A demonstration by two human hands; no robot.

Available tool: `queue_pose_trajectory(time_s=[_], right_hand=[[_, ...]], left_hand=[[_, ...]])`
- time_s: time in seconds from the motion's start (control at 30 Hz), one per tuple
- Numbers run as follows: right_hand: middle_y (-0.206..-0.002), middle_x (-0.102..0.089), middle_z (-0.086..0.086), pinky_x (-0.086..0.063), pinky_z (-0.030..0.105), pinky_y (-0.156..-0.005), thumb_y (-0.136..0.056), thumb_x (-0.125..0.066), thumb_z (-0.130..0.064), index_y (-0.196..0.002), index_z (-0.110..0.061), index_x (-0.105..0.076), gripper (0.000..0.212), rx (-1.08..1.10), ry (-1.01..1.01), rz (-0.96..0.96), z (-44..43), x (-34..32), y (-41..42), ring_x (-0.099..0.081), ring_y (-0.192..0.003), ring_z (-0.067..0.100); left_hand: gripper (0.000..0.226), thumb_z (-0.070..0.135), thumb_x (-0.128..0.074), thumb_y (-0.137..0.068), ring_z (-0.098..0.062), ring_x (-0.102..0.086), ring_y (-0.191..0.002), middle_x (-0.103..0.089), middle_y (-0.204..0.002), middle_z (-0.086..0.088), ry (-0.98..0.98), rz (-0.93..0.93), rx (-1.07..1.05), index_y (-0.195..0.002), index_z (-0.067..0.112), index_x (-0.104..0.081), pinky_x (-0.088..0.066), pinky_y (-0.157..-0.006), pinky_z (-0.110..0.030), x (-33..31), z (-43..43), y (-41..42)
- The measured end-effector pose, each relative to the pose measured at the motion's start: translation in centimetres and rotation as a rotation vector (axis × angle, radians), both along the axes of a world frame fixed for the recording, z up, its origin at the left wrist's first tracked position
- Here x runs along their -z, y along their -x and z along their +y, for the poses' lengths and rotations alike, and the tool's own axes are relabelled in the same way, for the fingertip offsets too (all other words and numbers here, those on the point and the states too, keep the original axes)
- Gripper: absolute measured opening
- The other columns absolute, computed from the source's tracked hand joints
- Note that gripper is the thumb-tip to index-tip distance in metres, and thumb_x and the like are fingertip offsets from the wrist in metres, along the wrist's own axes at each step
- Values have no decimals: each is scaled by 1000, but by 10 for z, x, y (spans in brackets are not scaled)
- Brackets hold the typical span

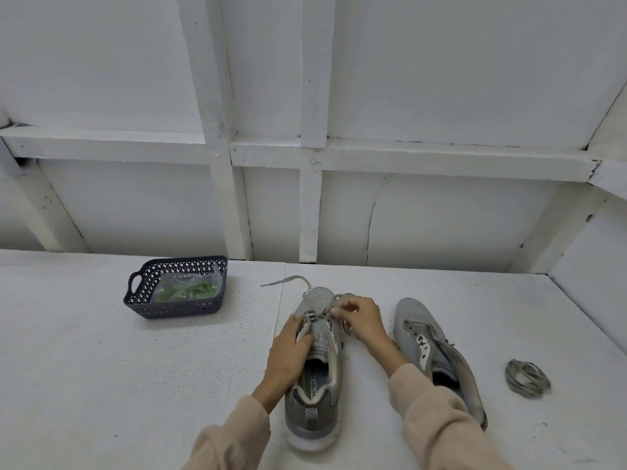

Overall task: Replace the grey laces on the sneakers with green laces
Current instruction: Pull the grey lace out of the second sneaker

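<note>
View from above of a white table (101, 385) with 2 grey sneakers side by side, toes pointing away from the wearer.

The left hand (290, 351) is clamped on the laced shoe (317, 412), fingers curled over its left eyelet row to hold it down. The right hand (363, 320) is closed in a pinch on the grey lace (288, 281) near the toe. The lace crosses only the eyelets nearest the toe, and 1 loose end trails on the table beyond the toe cap.

To the right stands the bare shoe (417, 320), its eyelets empty. Farther right, well apart from it, lies a coiled lace (527, 378), also grey.

The green laces (190, 290) sit in a clear bag inside a dark basket (135, 293) at the far left, well apart from both shoes and untouched.

The step in hand looks like drawing out the last of the grey lace. It probably goes best 1 crossing at a time: loosen each loop at the eyelet, then pull along the line of the hole. The left hand should pin the upper so the shoe does not lift or slide. A hard tug could snag the lace tip in an eyelet.

Writing: the insole (314, 381) of the laced shoe shows the letters "MORY FO"; the rest is hidden. Dark marks on the bare shoe's white strip are too small to read.
</note>
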State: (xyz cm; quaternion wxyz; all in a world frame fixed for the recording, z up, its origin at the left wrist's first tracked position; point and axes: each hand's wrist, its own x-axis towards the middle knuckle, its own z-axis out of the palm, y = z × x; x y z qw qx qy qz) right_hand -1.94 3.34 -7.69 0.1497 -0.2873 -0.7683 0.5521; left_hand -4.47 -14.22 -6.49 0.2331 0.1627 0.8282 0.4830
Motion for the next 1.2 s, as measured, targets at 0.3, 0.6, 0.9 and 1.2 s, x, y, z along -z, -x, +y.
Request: queue_pose_trajectory(time_s=[0.3, 0.6, 0.9, 1.2], right_hand=[[-62, -62, 4, -33, 19, -38, -80, -77, -15, -68, -14, -66, 16, -22, 71, -57, -1, -3, -2, -46, -41, 13], [-60, -58, 3, -30, 18, -36, -81, -77, -22, -65, -14, -60, 25, -15, 115, -90, -5, -2, -4, -45, -43, 14], [-71, -63, 5, -32, 21, -38, -88, -71, -24, -81, -12, -61, 17, 208, 240, 53, -3, -10, -1, -45, -45, 14], [-74, -66, 4, -33, 23, -41, -87, -67, -14, -75, -19, -59, 16, 270, 112, 96, 1, -7, -2, -51, -46, 18]], left_hand=[[55, 18, -51, -96, -21, -26, -146, -26, -159, -3, -4, 23, -10, -149, 15, -37, -21, -119, -34, 4, 0, 1], [71, 40, -45, -77, -24, -39, -138, -40, -153, -4, 6, 1, -19, -145, 20, -44, -31, -114, -42, 4, 0, 1], [55, 26, -51, -91, -20, -36, -140, -37, -154, 0, -33, 33, -21, -145, 19, -43, -29, -114, -30, 2, 1, 0], [63, 31, -50, -87, -19, -31, -143, -32, -157, 0, -48, 2, -24, -148, 19, -40, -25, -117, -32, 3, 0, 0]])
